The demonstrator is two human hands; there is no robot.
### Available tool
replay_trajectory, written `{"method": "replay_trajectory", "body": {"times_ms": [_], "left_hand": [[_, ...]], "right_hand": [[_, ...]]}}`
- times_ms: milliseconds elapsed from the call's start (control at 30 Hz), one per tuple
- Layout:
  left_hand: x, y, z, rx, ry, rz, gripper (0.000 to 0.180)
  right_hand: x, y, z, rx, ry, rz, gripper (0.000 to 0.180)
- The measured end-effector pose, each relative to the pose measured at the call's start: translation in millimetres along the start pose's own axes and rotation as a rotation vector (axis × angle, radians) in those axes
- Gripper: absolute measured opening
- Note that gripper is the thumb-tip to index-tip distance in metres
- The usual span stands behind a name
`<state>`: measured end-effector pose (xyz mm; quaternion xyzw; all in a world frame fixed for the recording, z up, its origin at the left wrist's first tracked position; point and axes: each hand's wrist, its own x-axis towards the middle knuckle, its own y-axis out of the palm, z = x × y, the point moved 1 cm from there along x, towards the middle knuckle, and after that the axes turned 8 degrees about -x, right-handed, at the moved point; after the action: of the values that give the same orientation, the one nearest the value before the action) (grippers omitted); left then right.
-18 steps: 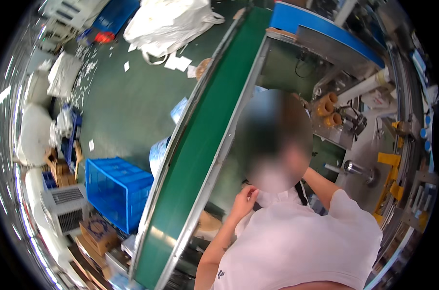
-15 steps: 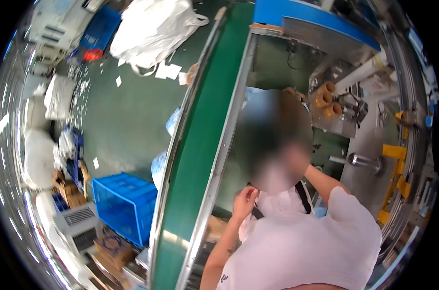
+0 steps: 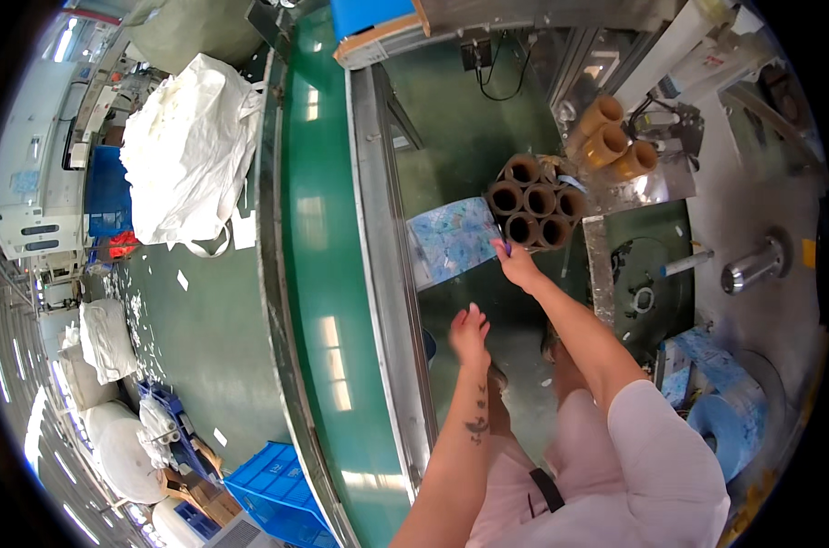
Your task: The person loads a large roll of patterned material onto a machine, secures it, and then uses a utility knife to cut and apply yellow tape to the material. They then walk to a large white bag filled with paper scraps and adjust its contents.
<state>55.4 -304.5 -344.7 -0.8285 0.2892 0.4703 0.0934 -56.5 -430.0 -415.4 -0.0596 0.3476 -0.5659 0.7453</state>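
Observation:
My right hand (image 3: 518,265) is stretched forward, closed round a small purple tool (image 3: 507,247) whose kind I cannot make out. Its tip lies beside the right edge of a blue patterned film roll (image 3: 453,239), which sits next to the conveyor frame. Nearer to me, my left hand (image 3: 470,336) hangs in the air with its fingers apart and nothing in them. Just beyond my right hand stands a bundle of brown cardboard tubes (image 3: 535,199), their round ends facing up.
A green conveyor belt (image 3: 327,274) with a metal frame runs along my left. Orange-brown tubes (image 3: 606,144) stand at the far right. Another blue film roll (image 3: 718,434) lies at the lower right. Left of the belt are a white sack (image 3: 190,151) and a blue crate (image 3: 277,489).
The view has swung, bringing the film roll and tube bundle into plain sight. My right arm now reaches forward. My left hand has gone from curled fingers to spread ones.

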Motion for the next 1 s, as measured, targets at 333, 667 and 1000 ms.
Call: {"method": "replay_trajectory", "body": {"times_ms": [333, 667, 1000], "left_hand": [[142.7, 42.0, -8.7, -0.183, 0.391, -0.155, 0.04], [145.3, 19.4, -12.5, -0.194, 0.575, -0.413, 0.058], [139.9, -28.3, -14.4, -0.193, 0.634, -0.299, 0.065]], "right_hand": [[121.6, 50.8, 26.5, -0.191, -0.357, -0.074, 0.033], [105.2, 67.4, 23.9, -0.124, -0.326, -0.066, 0.022], [20.9, 70.8, 2.2, -0.067, -0.276, -0.019, 0.044]]}}
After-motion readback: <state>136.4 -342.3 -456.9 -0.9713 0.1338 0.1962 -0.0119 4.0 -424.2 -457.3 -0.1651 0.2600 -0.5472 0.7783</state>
